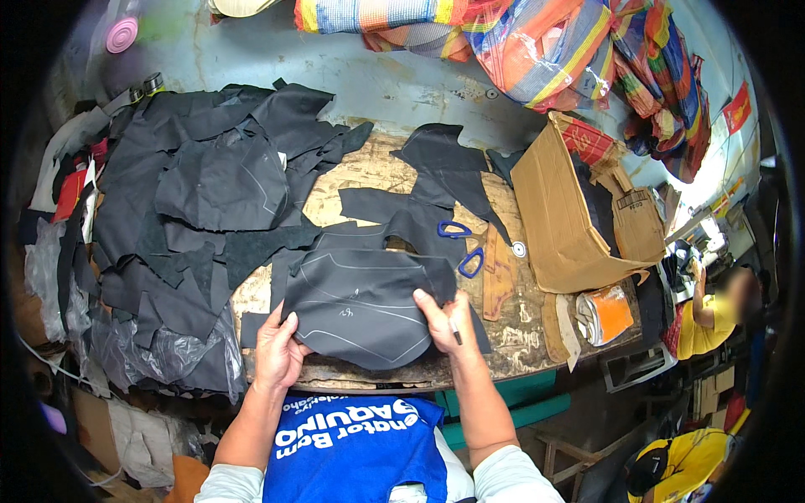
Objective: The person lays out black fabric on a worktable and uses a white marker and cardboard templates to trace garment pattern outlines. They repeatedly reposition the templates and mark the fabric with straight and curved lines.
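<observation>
From the head camera, both hands rested on a dark leather piece (356, 306) marked with pale drawn lines, which lay flat on the worn wooden board (520, 323) directly before the person; the left hand (277, 348) gripped the piece's lower left edge, thumb on top and fingers curled close together beneath the edge; the right hand (440, 323) lay flat on the piece's right side, its fingers held loosely together and pointing up and left, with a thin dark pen (454, 331) lodged between them. Just beyond the right fingertips, blue-handled scissors (463, 246) lay on further black scraps; well to the left of the left fingers a heap of black leather offcuts (201, 184) spread over the bench, with crumpled clear plastic (159, 352) below it. Far to the right of the right fingers stood an open cardboard box (562, 218), and nearer the board's edge an orange-ended roll (605, 314); striped woven bags (537, 42) lay beyond everything.
</observation>
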